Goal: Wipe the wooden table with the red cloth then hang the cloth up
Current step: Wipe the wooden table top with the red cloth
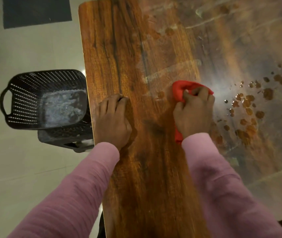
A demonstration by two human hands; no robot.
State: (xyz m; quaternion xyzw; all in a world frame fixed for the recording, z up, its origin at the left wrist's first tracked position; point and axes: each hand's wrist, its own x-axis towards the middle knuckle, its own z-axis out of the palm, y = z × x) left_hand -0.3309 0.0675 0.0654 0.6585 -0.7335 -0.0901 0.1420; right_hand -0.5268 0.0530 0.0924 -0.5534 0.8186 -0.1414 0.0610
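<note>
Two hands: the right hand [194, 112] grips the bunched red cloth [179, 90] on the desk [119, 40], the left hand [112, 117] rests flat, empty. The step is wiping; next, I think, the cloth must reach the wet drops [246, 103].

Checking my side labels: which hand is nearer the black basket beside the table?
Left. The left hand rests on the table near the edge beside the black basket; the right hand, gripping the red cloth, is farther across.

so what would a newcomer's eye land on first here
The red cloth bunched in the right hand, mid-table, stands out most. Just to its right, brownish spill drops dot the wooden table. The left hand rests by the table's left edge; a black basket sits just off it.
</note>
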